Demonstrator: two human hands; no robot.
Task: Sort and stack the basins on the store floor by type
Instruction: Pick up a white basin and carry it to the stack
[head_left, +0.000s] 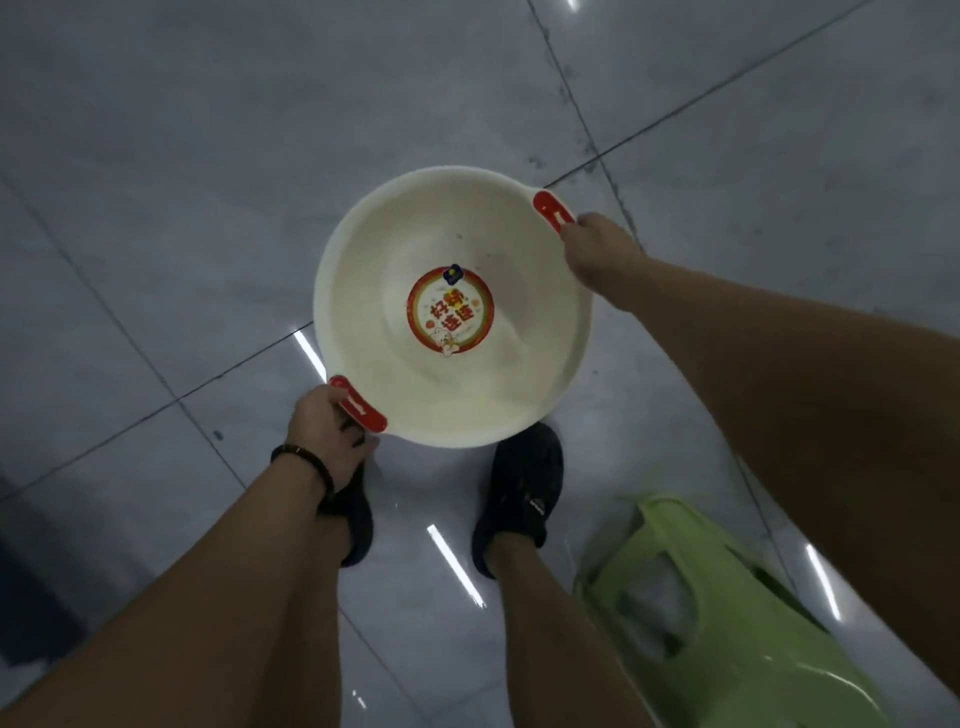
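A round cream basin (519, 291) with two red handles and a round red sticker in its bottom hangs upright above the floor, in front of my feet. My left hand (324, 431) grips the near red handle (363, 408) at the basin's lower left. My right hand (592, 249) grips the far red handle (551, 209) at its upper right. The basin holds nothing else.
Glossy grey floor tiles (208, 182) lie all around. A pale green plastic stool or basket (727, 623) lies at the lower right beside my right foot. My black shoes (524, 493) stand just under the basin. Something dark sits at the lower left edge.
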